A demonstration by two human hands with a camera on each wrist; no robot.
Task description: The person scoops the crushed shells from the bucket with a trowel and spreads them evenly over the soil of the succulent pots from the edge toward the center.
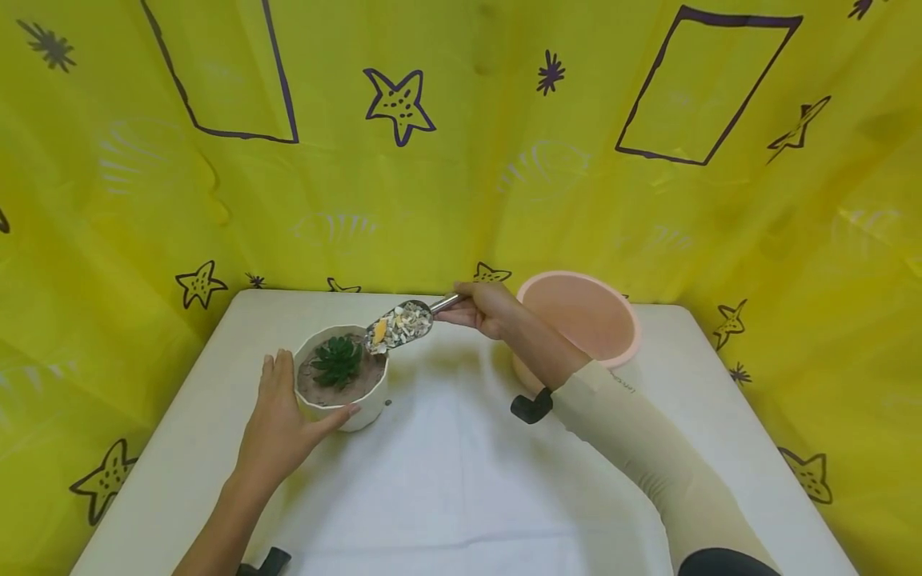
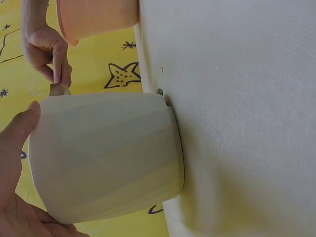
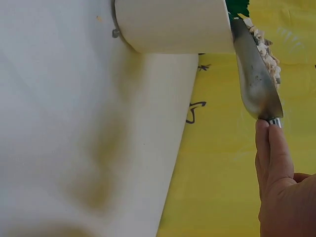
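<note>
A white faceted plant pot (image 1: 367, 410) stands on the table with a green succulent (image 1: 337, 362) set in greyish soil (image 1: 353, 394). My left hand (image 1: 277, 428) holds the pot from the left and near side, thumb along the near rim and fingers against the left wall. In my right hand (image 1: 484, 308) is the handle of a metal scoop (image 3: 256, 79), gripped above the table. Whitish pebbles or shell bits (image 1: 406, 322), with an orange piece among them, heap in the scoop. Its tip overlaps the pot's right rim, close beside the succulent.
A pink tub (image 1: 576, 312) stands at the back right, partly behind my right forearm. One small dark pebble (image 1: 387, 402) lies on the white table (image 1: 461, 480) beside the pot. A yellow patterned curtain (image 1: 461, 160) hangs behind and at both sides.
</note>
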